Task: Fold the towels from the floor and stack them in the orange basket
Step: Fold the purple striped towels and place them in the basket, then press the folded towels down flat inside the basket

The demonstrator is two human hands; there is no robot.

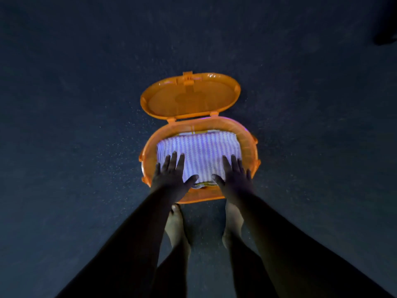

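Head view, dim light. An oval orange plastic basket sits on the dark speckled floor at the centre of the frame. Its hinged orange lid is open and leans away toward the upper centre, inner face showing, with a latch tab at its top edge.

Inside the basket lies a folded white towel with pale wavy stripes, filling most of the opening and level with the rim. Under its near edge, between the two thumbs, edges of other folded cloth show, with some yellow in them; more pale cloth edges peek out at the far side. How many layers lie there cannot be told.

The left hand lies flat on the lower left part of the striped towel, fingers straight and spread, thumb pointing inward. The right hand lies flat on the lower right part in the same manner. Neither hand grasps anything; both palms rest on the towel.

Two bare feet stand on the floor just below the basket, lower centre.
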